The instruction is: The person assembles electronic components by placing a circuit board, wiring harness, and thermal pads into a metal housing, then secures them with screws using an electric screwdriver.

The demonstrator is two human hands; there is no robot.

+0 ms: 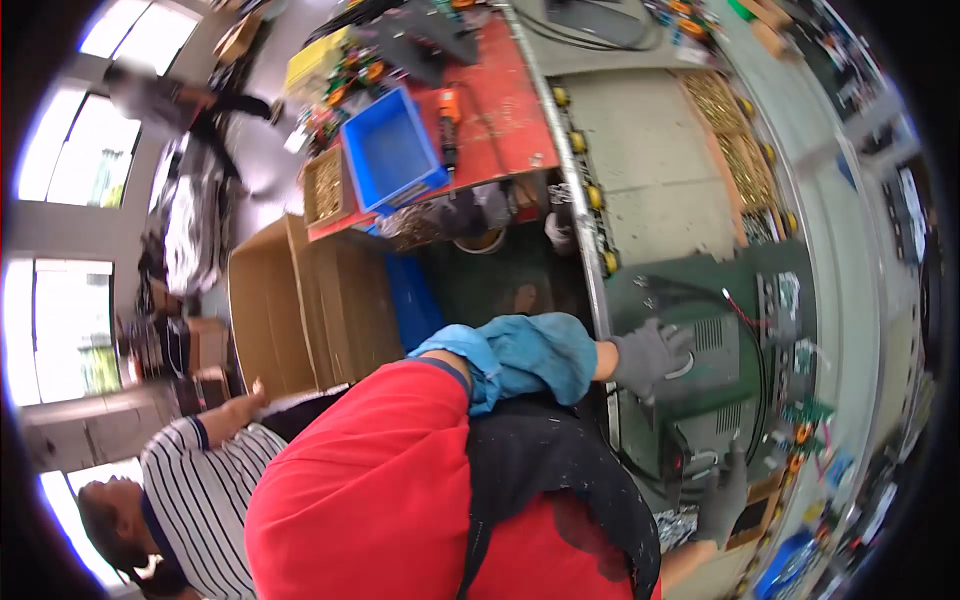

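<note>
A dark flat-screen housing [640, 300] lies back-up on the conveyor line, with slotted vents and a black cable along it. My left hand [652, 358], in a grey glove, rests on the housing beside a vent, its fingers apart; a pale curved piece [680, 368] lies at the fingertips. My right hand [722, 500], also gloved in grey, reaches over the housing's near end, by a raised vented part [712, 425]. Its fingers point away from me, and whether they grip anything is unclear. A thin red-and-white wire [740, 308] runs across the housing near a dark bracket strip [785, 300].
Left of the line, a red-topped bench [510, 110] carries a blue bin [393, 148], an orange power screwdriver [449, 118] and a screw box [326, 187]. A large cardboard box [300, 300] stands beneath. Screw trays [735, 140] sit ahead. A person in stripes [215, 470] is close at left.
</note>
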